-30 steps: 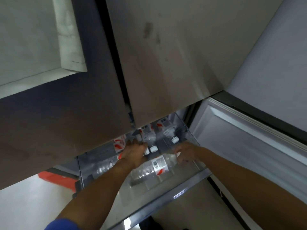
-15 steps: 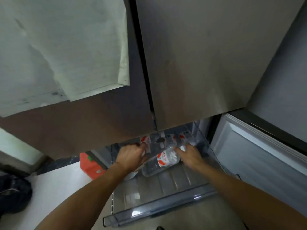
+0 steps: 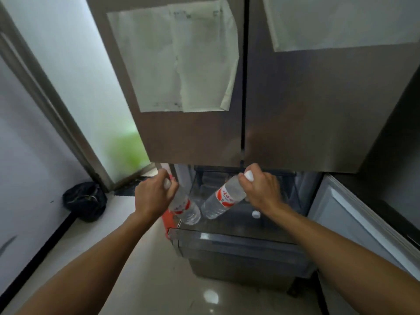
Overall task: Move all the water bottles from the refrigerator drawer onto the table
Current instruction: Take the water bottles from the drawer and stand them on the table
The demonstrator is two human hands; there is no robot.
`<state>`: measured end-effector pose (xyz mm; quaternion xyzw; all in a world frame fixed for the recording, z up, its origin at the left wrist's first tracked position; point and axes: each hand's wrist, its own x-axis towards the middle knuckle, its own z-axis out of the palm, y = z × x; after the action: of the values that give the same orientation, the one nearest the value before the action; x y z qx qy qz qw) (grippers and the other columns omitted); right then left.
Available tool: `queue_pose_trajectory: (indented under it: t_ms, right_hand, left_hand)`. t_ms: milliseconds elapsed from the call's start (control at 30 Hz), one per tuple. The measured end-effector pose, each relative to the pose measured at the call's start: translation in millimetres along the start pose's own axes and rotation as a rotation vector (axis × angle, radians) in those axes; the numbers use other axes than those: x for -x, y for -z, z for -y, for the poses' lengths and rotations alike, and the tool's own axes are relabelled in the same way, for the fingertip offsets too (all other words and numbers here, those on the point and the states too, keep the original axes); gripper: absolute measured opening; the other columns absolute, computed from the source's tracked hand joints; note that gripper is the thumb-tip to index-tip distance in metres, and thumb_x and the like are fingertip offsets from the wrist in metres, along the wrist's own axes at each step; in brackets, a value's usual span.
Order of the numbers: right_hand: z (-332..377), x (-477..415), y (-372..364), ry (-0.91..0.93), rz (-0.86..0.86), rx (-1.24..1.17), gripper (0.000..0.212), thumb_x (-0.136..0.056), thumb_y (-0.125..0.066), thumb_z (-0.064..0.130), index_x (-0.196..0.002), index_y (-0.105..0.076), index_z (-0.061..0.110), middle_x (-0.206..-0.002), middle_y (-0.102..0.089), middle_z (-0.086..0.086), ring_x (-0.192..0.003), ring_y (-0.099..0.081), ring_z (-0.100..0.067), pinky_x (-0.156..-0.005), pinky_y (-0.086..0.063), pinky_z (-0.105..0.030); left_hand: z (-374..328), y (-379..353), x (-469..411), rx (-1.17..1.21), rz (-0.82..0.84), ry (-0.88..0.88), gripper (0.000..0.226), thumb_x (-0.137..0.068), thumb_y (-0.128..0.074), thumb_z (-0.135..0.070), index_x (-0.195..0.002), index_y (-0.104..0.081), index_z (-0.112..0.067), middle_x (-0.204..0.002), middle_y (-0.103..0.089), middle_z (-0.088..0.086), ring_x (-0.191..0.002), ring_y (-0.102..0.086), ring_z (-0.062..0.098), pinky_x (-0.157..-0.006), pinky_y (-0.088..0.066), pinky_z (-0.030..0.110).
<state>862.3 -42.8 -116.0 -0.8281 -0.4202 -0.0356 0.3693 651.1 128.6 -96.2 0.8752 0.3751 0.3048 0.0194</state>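
The left hand [image 3: 154, 197] is closed around the neck of a clear water bottle, the left bottle [image 3: 185, 209]. Its white cap shows at the top of the fist. The bottle hangs tilted, base down and angled toward the right.

The right hand [image 3: 261, 192] is closed in the same manner around the neck of the right bottle [image 3: 221, 201]. Its white cap protrudes above the curled fingers. This bottle is tilted the opposite way, base down and angled toward the left.

Both bottles carry red-and-white labels. Their bases sit just beside each other with a narrow gap between them. Both are held in the air over the left front part of the drawer [image 3: 227, 238]. Neither touches the drawer floor.

The drawer is pulled out from beneath the upper refrigerator doors [image 3: 306, 110]. Its transparent front rim faces the person. A loose-looking white cap [image 3: 256, 214] shows lower in the drawer, right of the right bottle. Whether a bottle is attached to it cannot be told.

Paper sheets [image 3: 181, 60] are fixed to the left upper door. A red object [image 3: 168, 218] shows on the floor just left of the drawer. A dark bag [image 3: 85, 201] lies on the floor by the wall, well to the left.
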Motion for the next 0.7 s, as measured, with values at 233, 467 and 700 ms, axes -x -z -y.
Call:
queue_pose_trajectory:
  t_ms: [233,467,700]
  right_hand:
    - [118,8,-17,0.347,0.028,-0.022,0.047,-0.079,-0.030,0.059,-0.086,-0.052,0.018,-0.068,-0.056,-0.001,-0.060,-0.056,-0.021,-0.051,-0.040,-0.024]
    - [254,106,-109,0.712,0.237,0.066,0.047,-0.077,-0.031,0.056,-0.077,-0.055,0.015,-0.065,-0.060,-0.009,-0.059,-0.055,-0.029,-0.052,-0.031,-0.029]
    - [406,254,-210,0.900,0.444,0.042,0.038,-0.088,-0.048,0.051,-0.098,-0.060,0.017,-0.085,-0.070,-0.008,-0.069,-0.063,-0.025,-0.064,-0.051,-0.034]
  left_hand:
    - [72,100,64,-0.081,-0.132,0.200,0.025,-0.087,-0.061,-0.034,-0.077,-0.056,-0.011,-0.067,-0.066,0.015,-0.054,-0.059,0.033,-0.051,-0.045,0.032]
    - [180,211,208,-0.223,-0.104,0.447,0.023,-0.088,-0.060,-0.035,-0.080,-0.053,-0.015,-0.070,-0.061,0.005,-0.057,-0.055,0.024,-0.052,-0.045,0.029]
    - [293,335,384,-0.388,-0.045,0.651,0.022,-0.087,-0.058,-0.034,-0.081,-0.056,-0.013,-0.066,-0.063,0.005,-0.057,-0.057,0.025,-0.049,-0.037,0.027]
